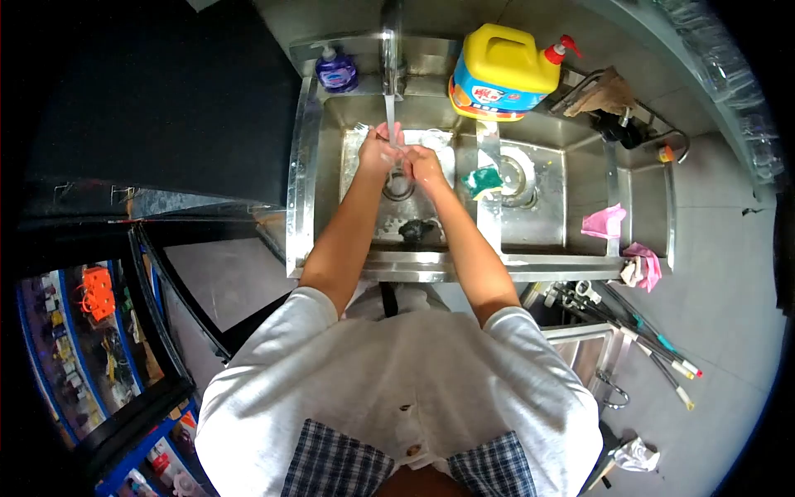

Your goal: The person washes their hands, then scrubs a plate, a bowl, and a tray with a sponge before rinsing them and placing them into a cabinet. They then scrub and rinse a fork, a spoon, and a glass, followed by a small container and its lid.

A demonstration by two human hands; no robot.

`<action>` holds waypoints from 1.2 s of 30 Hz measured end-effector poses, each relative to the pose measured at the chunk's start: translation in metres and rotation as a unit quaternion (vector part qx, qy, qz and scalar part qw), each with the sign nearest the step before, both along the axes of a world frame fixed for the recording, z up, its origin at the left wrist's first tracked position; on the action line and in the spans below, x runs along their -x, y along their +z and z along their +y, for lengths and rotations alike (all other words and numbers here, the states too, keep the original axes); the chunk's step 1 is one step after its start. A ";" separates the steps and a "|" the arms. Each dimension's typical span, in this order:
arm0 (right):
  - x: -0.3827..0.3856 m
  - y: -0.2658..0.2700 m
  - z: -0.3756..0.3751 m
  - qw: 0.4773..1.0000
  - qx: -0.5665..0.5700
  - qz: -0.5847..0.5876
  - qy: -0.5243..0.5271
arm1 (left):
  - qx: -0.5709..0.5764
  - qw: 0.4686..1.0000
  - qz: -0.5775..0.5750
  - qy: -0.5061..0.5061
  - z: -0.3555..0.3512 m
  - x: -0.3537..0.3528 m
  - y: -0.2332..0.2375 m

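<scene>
Water runs from the steel faucet (390, 50) onto my hands over the left sink basin (331, 166). My left hand (378, 151) is turned palm up under the stream, its fingers apart and slightly bent. A small dark mark shows near its fingers, too small to name. My right hand (423, 166) is beside it, fingers curled together at the left fingertips; whatever they hold, if anything, is hidden. Below the hands are the basin's drain (398, 187) and a dark, wet lump (416, 230) with suds around it.
A purple soap bottle (336, 71) and a large yellow detergent jug (505, 73) stand on the back ledge. A green sponge (483, 182) lies on the divider. Pink cloths (604, 221) hang at the right. Poles (646, 331) lie on the floor; shelves (83, 348) are at left.
</scene>
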State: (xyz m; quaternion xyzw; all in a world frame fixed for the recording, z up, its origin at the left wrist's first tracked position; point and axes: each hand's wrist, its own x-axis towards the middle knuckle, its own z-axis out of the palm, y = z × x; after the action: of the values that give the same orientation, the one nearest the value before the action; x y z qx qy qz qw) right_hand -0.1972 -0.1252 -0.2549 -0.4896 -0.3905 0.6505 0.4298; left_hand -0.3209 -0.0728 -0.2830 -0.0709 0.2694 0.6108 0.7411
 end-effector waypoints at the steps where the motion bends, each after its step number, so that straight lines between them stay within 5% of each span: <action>1: -0.006 0.007 -0.002 1.000 -0.014 -0.023 0.001 | 0.031 0.999 -0.008 0.016 0.009 -0.003 -0.003; 2: -0.012 0.014 -0.006 0.997 -0.020 -0.072 0.025 | 0.035 0.999 -0.013 0.015 0.017 -0.006 -0.007; 5: -0.023 0.014 -0.018 0.992 0.084 0.080 0.056 | 0.022 0.994 0.098 0.032 0.030 -0.014 0.000; 11: -0.022 0.022 -0.010 0.984 0.114 0.067 0.119 | -0.007 0.998 0.037 0.054 0.049 -0.028 -0.005; 17: -0.018 0.020 0.000 0.996 0.076 -0.017 0.050 | -0.021 0.998 0.044 0.051 0.033 -0.020 0.017; 19: -0.010 0.012 0.011 0.996 0.079 0.033 0.041 | -0.060 0.975 0.212 -0.018 0.025 -0.008 0.027; 21: 0.000 -0.004 0.019 0.986 -0.128 -0.104 0.033 | -0.091 0.910 0.388 -0.112 0.001 0.015 0.021; 23: 0.007 0.001 0.026 0.951 -0.159 -0.257 0.068 | -0.071 0.888 0.431 -0.141 -0.012 0.027 0.025; 29: 0.037 0.010 0.039 0.864 -0.287 -0.397 0.118 | -0.085 0.834 0.525 -0.148 -0.012 0.059 0.042; 33: 0.030 0.005 0.037 0.909 -0.305 -0.269 0.090 | -0.059 0.844 0.524 -0.094 0.005 0.067 0.053; 36: -0.002 0.018 0.044 0.954 -0.133 -0.218 0.156 | -0.048 0.874 0.480 -0.056 0.008 0.068 0.055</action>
State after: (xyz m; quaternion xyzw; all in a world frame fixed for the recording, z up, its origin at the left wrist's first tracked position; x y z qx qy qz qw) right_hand -0.1954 -0.0814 -0.2373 -0.4908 -0.6290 0.5293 0.2887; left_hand -0.3887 -0.0651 -0.2283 0.2820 0.5654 0.5395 0.5566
